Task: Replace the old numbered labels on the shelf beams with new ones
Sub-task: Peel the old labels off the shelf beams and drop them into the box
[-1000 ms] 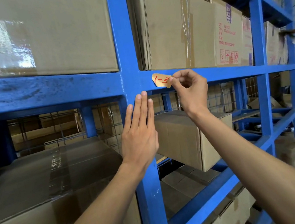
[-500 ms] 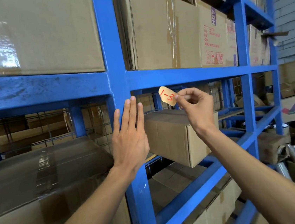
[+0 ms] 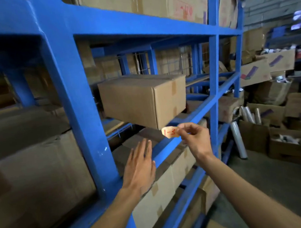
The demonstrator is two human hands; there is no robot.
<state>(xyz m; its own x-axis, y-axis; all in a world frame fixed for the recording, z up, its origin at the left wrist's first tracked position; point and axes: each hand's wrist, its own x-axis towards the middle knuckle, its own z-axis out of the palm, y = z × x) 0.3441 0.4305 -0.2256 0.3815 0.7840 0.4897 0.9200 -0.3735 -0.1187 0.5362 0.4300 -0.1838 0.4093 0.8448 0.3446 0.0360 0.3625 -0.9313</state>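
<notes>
My right hand (image 3: 196, 140) pinches a small tan label (image 3: 170, 132) with "1-3" written on it in red. The label hangs free in the air in front of the lower blue shelf beam (image 3: 190, 122), off the upper beam (image 3: 136, 29) where it was stuck. My left hand (image 3: 140, 168) is flat and open, fingers together, just right of the blue upright post (image 3: 83, 121) and not holding anything. No other label shows on the beams in this view.
Cardboard boxes fill the blue rack; one closed box (image 3: 142, 99) sits on the middle shelf behind the label. To the right, open boxes (image 3: 291, 141) and rolls of clear film (image 3: 238, 141) lie on the concrete floor.
My right hand peeled the "1-3" label off the upper beam and carried it downward. My left hand came off the post and dropped lower. The view tilted down and to the right.
</notes>
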